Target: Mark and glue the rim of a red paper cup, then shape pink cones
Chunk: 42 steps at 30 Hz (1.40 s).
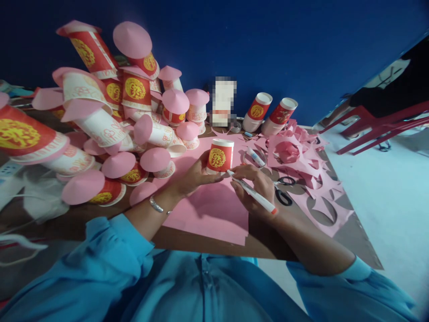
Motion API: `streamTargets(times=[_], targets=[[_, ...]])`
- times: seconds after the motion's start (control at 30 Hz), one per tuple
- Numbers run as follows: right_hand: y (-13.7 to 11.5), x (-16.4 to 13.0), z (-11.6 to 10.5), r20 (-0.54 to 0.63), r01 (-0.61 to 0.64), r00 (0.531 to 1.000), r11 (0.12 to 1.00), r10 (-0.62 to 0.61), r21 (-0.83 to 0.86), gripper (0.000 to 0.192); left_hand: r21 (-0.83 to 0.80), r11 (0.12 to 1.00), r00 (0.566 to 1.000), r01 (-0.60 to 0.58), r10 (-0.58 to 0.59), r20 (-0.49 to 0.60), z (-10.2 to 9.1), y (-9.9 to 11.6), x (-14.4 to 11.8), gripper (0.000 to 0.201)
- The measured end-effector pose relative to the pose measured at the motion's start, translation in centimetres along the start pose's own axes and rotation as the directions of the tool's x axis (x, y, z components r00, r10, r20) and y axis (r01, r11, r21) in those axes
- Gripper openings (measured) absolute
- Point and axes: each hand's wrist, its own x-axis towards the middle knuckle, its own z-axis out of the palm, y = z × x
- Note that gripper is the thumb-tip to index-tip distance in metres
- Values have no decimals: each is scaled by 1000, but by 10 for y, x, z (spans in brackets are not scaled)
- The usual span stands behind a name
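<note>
A: My feed shows the left hand (pixel 197 176) gripping an upturned red paper cup (pixel 220 155) on the pink paper (pixel 208 210).

B: I log the right hand (pixel 256 190) holding a white pen (pixel 252 192), tip at the cup's base. Scissors (pixel 283 190) lie just beside.

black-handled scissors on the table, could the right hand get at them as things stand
Probably yes, once it frees itself. The black-handled scissors lie on the table beside the right hand, with nothing lying over them. But that hand's fingers grip a white marker pen with a red end, so it is occupied.
</note>
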Motion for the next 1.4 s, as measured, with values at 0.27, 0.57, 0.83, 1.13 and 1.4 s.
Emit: streamTargets(times=[0.27, 0.57, 0.83, 1.13, 1.4], targets=[[5, -3, 1, -37, 7, 999, 998, -10, -66, 8, -44, 999, 998, 11, -9, 57, -2, 0, -1, 62], [1, 0, -1, -11, -1, 1000, 994, 0, -110, 8, -42, 999, 996, -6, 10, 86, -2, -3, -2, 59], [0, 1, -1, 8, -4, 1000, 996, 5, -87, 10, -42, 999, 996, 7, -3, 88, -4, -3, -3, 64], [-1, 3, -1, 26, -2, 1000, 991, 5, -130, 11, -36, 999, 993, -2, 6, 119, -4, -4, -2, 62], [-2, 3, -3, 50, -23, 998, 991, 30, -131, 8, -21, 1000, 995, -1, 3, 97, -6, -7, -1, 64]])
